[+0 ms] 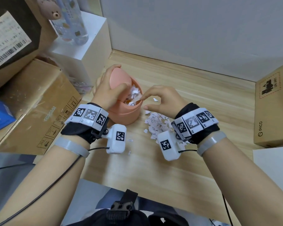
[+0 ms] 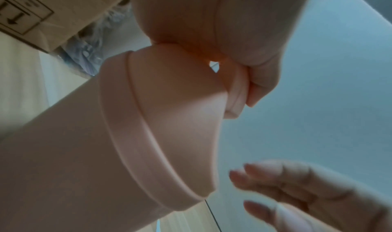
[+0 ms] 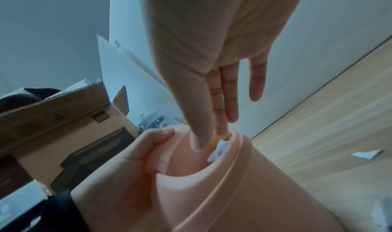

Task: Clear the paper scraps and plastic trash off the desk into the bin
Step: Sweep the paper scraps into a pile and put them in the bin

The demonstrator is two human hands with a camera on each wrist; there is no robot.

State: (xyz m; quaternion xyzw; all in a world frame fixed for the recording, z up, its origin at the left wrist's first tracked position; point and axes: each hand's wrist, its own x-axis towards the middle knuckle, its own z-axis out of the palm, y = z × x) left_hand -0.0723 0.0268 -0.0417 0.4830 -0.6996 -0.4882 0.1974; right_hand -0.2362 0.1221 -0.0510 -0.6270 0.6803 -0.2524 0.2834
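A small pink bin [image 1: 126, 115] stands mid-desk, filled with white paper bits. My left hand [image 1: 112, 86] grips its swing lid [image 1: 119, 75] and holds it tilted open; the left wrist view shows those fingers [image 2: 260, 78] curled over the lid's edge [image 2: 235, 93]. My right hand [image 1: 143, 97] is at the bin's mouth, thumb and forefinger pinching a pale scrap [image 1: 137, 99]. In the right wrist view its fingertips [image 3: 197, 143] dip into the opening of the bin [image 3: 233, 193]. A pile of paper scraps [image 1: 157, 124] lies on the desk just right of the bin, under my right wrist.
One loose scrap [image 1: 155, 99] lies beyond my right hand. Cardboard boxes [image 1: 36, 108] crowd the left side, with a white block [image 1: 88, 46] and bottles behind the bin. Another cardboard box [image 1: 274, 108] stands at the right edge. The wall runs close behind the desk.
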